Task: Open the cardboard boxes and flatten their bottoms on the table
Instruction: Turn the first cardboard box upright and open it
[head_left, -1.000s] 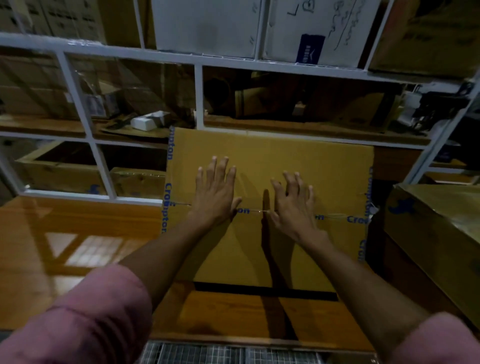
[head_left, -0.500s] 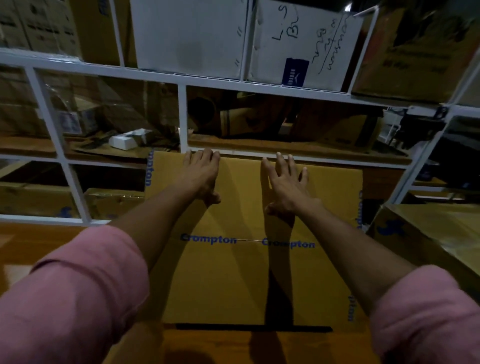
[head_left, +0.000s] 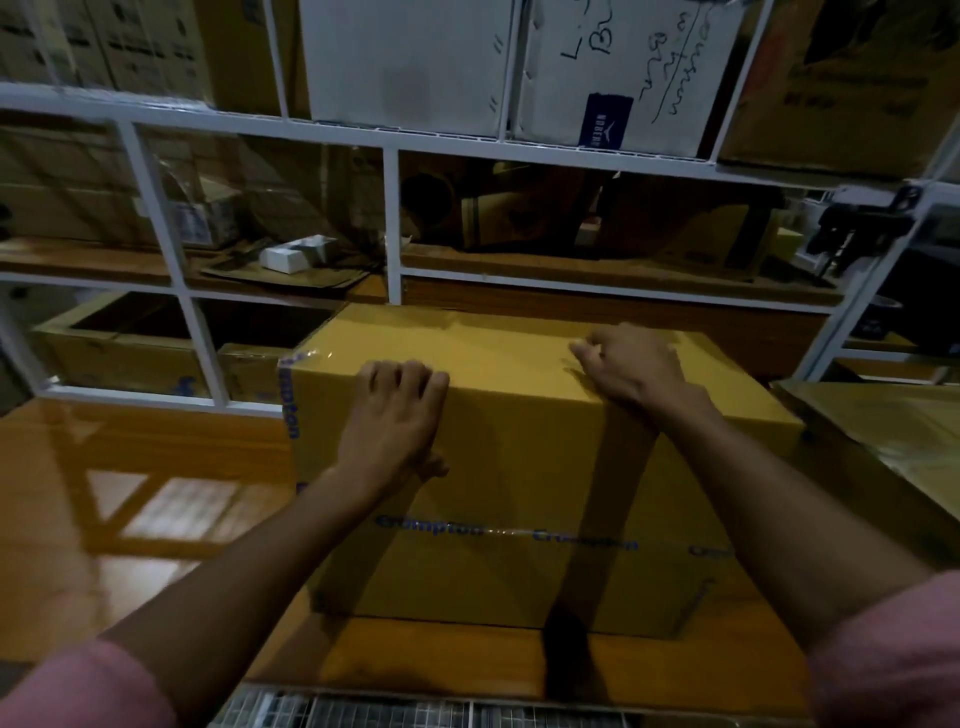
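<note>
A: Status? Where's the cardboard box (head_left: 519, 467)?
B: Centre frame, standing on the desk (head_left: 130, 467). Left hand (head_left: 395, 421) fingers hooked over its top near edge; right hand (head_left: 634, 366) curled, pressing on top, grasping nothing.
A: Step?
B: Looks like seating the taped bottom. Next: press evenly along the seam.

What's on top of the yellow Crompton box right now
Both hands: the left hand curls over the cardboard box's near top edge, the right hand rests on its top. Nothing else shows there; the patches beneath the hands are covered.
</note>
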